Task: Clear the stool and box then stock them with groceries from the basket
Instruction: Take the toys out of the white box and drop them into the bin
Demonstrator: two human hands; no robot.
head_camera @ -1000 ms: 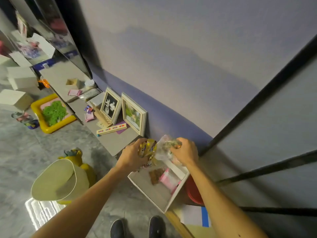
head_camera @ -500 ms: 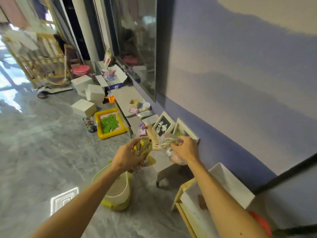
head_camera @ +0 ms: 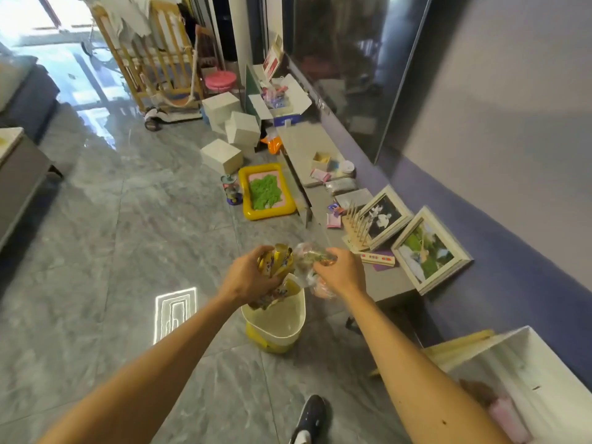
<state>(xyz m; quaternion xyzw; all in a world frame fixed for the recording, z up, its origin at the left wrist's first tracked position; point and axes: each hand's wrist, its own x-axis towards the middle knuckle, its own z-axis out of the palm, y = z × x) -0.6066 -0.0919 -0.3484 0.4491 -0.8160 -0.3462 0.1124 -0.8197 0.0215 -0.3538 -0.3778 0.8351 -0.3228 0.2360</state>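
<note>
Left hand (head_camera: 253, 278): centre of the frame, fingers curled tight around a bunch of yellow snack packets (head_camera: 276, 263). The lower ends of the packets hang down in front of the basket's opening.

Right hand (head_camera: 341, 271): just right of the left hand, fingers closed on the gathered neck of a clear plastic bag (head_camera: 306, 262). The bag's contents are blurred; a pinkish-orange mass shows at its bottom.

Basket (head_camera: 275, 326): cream inside, yellow outside, standing on the grey tiled floor directly below both hands.

Box (head_camera: 515, 363): white, open, at the lower right of the frame. A pink item (head_camera: 509, 418) and a brown item (head_camera: 477, 390) lie inside it, partly hidden by the right forearm. Pale wooden slats (head_camera: 458, 347) show just beside its left edge.

Right of centre: two framed pictures (head_camera: 429, 253) lean against the blue wall on a low grey platform (head_camera: 384, 283).

Upper centre: a yellow tray (head_camera: 246, 200) of green material lies on the floor.

Bottom centre: a dark shoe (head_camera: 312, 415).
</note>
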